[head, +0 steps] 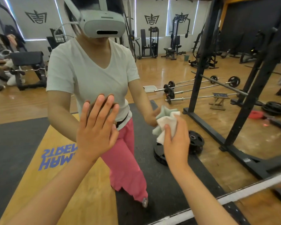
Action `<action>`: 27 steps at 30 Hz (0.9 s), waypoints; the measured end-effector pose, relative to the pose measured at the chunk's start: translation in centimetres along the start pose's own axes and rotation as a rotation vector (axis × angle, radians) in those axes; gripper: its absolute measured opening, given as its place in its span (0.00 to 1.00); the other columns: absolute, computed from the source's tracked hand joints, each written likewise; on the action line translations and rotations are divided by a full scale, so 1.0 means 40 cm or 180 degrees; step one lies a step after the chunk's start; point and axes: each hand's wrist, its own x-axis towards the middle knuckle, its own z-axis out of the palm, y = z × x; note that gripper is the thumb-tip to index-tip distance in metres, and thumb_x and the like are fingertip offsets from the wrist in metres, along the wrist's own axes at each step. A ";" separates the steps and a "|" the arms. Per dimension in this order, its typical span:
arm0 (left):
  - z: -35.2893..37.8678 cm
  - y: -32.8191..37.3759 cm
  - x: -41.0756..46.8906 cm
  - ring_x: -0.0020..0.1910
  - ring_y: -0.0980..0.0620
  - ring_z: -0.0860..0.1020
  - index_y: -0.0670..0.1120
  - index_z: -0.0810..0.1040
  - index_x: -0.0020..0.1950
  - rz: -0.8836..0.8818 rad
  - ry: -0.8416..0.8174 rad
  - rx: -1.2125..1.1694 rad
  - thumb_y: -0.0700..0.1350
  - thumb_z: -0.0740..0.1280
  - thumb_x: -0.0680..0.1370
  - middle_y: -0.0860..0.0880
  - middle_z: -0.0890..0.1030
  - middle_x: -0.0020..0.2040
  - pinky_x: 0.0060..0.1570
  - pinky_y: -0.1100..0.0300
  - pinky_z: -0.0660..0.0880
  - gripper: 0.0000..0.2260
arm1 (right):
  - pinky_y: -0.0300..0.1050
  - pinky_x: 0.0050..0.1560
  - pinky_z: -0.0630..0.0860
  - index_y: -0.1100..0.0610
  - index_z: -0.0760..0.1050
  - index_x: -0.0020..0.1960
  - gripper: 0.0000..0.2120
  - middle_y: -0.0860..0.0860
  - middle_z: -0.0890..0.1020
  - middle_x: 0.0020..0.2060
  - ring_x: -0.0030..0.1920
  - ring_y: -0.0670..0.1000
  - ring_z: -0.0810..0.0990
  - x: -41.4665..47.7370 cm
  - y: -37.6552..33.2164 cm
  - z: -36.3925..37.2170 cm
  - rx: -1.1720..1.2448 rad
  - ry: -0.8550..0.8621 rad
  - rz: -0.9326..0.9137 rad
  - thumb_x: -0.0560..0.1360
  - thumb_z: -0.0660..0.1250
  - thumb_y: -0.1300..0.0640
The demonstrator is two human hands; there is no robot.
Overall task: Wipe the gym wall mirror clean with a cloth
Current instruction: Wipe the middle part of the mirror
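Reversed blue lettering (pixel 55 158), partly hidden, reads "HAM" and "STREN" on a reflected wooden platform (pixel 39 184). The left hand (pixel 96 129) lies flat, fingers straight, on the mirror (pixel 169 70). To its right, the right hand (pixel 177 140) grips the white cloth (pixel 166 122) against the glass. Barbells (pixel 193 88) and a black rack (pixel 201 62) show far right.

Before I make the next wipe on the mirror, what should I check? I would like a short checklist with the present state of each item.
1. Cloth gripped firmly in right hand: ok.
2. Cloth touching the mirror: ok, it meets its reflection.
3. Left hand off the glass: not ok, the palm lies flat on it and may leave prints.
4. Cloth clean enough: cannot tell, though it looks white.
5. Smears left on the glass: cannot tell.
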 end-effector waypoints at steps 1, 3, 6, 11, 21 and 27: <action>0.001 0.000 0.000 0.79 0.45 0.55 0.41 0.65 0.76 -0.0002 -0.0007 0.0015 0.40 0.60 0.76 0.42 0.66 0.75 0.77 0.44 0.51 0.27 | 0.37 0.50 0.68 0.57 0.69 0.67 0.17 0.49 0.73 0.52 0.51 0.43 0.70 -0.017 -0.016 0.022 0.0002 -0.0057 -0.0189 0.80 0.64 0.59; 0.000 -0.005 0.004 0.79 0.45 0.55 0.41 0.65 0.76 0.0006 -0.0008 0.0035 0.41 0.60 0.76 0.42 0.66 0.75 0.77 0.44 0.51 0.26 | 0.37 0.47 0.68 0.54 0.66 0.67 0.18 0.49 0.72 0.48 0.47 0.45 0.69 -0.040 -0.036 0.054 -0.0061 -0.0203 -0.0607 0.79 0.65 0.60; -0.014 0.001 0.009 0.79 0.46 0.55 0.42 0.66 0.75 -0.0108 -0.0024 -0.0082 0.40 0.60 0.76 0.43 0.66 0.75 0.77 0.44 0.51 0.25 | 0.39 0.44 0.68 0.53 0.64 0.66 0.20 0.48 0.69 0.46 0.45 0.48 0.69 -0.038 -0.027 0.059 -0.0224 -0.0314 -0.1091 0.77 0.65 0.61; -0.036 0.129 0.048 0.78 0.43 0.56 0.40 0.68 0.71 -0.0874 -0.0159 -0.0670 0.37 0.66 0.71 0.41 0.63 0.75 0.77 0.43 0.50 0.27 | 0.42 0.38 0.71 0.54 0.66 0.65 0.18 0.54 0.74 0.44 0.46 0.50 0.71 0.002 0.027 0.022 -0.0584 -0.0458 -0.1517 0.76 0.61 0.59; 0.088 0.392 0.219 0.78 0.45 0.58 0.45 0.67 0.74 -0.0408 -0.0266 -0.1097 0.41 0.64 0.74 0.44 0.64 0.76 0.78 0.48 0.46 0.27 | 0.38 0.50 0.72 0.53 0.68 0.66 0.15 0.51 0.75 0.51 0.51 0.47 0.74 0.160 0.199 -0.167 -0.0306 -0.0140 -0.0692 0.80 0.62 0.54; 0.153 0.418 0.211 0.80 0.49 0.53 0.47 0.65 0.77 -0.0360 -0.0124 -0.0448 0.44 0.62 0.79 0.46 0.62 0.77 0.78 0.47 0.48 0.25 | 0.38 0.58 0.73 0.56 0.70 0.66 0.16 0.49 0.76 0.57 0.56 0.44 0.74 0.242 0.273 -0.254 -0.0141 0.0172 0.0227 0.79 0.65 0.59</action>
